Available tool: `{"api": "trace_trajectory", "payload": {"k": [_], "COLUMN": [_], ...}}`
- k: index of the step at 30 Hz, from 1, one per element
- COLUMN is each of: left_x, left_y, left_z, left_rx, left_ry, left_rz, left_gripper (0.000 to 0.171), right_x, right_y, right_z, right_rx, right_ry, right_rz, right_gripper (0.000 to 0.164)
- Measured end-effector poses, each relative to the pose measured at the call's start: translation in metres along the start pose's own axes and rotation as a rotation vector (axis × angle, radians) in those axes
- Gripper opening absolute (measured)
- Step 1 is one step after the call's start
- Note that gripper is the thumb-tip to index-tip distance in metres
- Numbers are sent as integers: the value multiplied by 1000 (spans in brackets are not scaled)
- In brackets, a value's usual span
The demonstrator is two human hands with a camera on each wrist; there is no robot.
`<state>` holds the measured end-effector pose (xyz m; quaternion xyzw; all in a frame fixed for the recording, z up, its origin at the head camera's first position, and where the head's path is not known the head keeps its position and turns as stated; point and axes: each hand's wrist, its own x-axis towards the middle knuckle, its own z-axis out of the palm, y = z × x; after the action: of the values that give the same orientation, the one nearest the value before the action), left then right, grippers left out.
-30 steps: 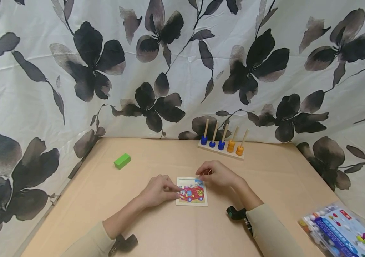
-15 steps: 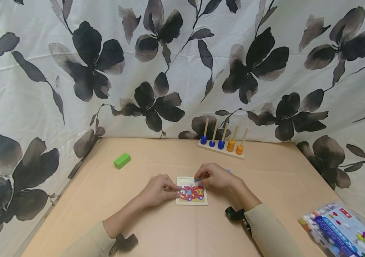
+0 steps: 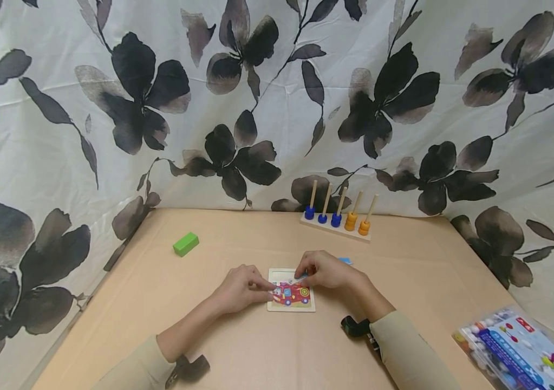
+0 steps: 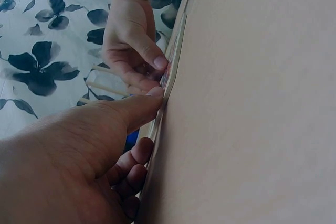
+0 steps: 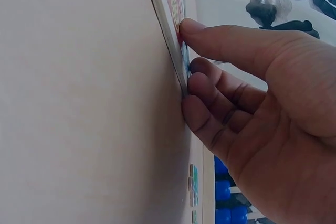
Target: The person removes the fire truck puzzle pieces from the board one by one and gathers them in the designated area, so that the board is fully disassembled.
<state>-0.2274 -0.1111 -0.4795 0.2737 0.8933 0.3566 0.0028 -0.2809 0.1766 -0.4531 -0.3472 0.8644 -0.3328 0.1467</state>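
Note:
A small square puzzle board with a red fire truck picture lies flat on the tan table. My left hand rests at its left edge, and in the left wrist view the straight thumb presses on that edge. At the board's top right my right hand pinches a blue puzzle piece between thumb and fingers. The right wrist view shows the thumb on top of the board and the fingers against its rim. Another blue piece lies loose just behind the right hand.
A green block lies at the back left. A wooden peg rack with blue and orange beads stands at the back edge. A plastic toy package sits at the front right. Floral cloth walls in the table.
My right hand has moved down and left onto the board's top right with the blue piece. A loose blue piece behind it has come into sight. The left hand stays put.

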Motion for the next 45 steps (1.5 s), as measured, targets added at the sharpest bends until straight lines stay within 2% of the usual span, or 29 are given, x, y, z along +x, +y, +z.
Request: {"api": "trace_trajectory", "payload": {"k": [20, 45], "left_x": [0, 1], "left_y": [0, 1], "left_z": [2, 1], "left_rx": [-18, -28], "left_ry": [-10, -19], "left_rz": [-17, -38], "left_gripper": [20, 21], "right_x": [0, 2], "right_y": [-2, -2], "right_z": [2, 2], "right_rx": [-16, -11], "right_ry": [-9, 27], "right_rz": [4, -9], "right_gripper": [11, 11]}}
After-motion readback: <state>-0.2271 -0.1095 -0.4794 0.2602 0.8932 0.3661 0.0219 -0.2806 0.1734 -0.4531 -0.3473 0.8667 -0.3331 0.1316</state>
